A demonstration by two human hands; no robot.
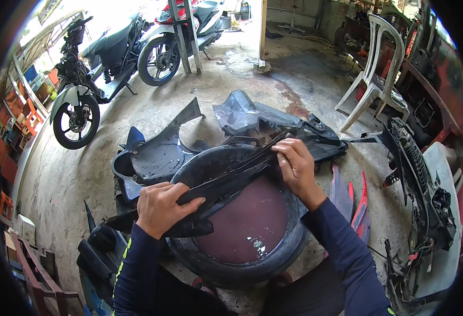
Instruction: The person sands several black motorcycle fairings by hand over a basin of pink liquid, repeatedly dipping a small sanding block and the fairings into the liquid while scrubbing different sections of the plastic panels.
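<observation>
A long black plastic motorcycle fairing panel (231,177) is held slantwise over a round black tub (278,258). Murky reddish-purple water (247,221) lies in the tub. My left hand (166,207) grips the panel's lower left part, thumb on top. The upper right end is in my right hand (294,166), its fingers curled over the edge. Beyond the rim, a dark curved fairing piece (160,158) and a grey-black body panel (239,110) rest on the concrete floor, both apart from my hands.
Red and grey panels (350,201) lie right of the tub; black plastic parts (101,252) are at lower left. A frame with a coil spring (413,166) stands at right, near a plastic chair (377,75). Two motor scooters, one stripped (85,83), one red and white (176,43), stand behind.
</observation>
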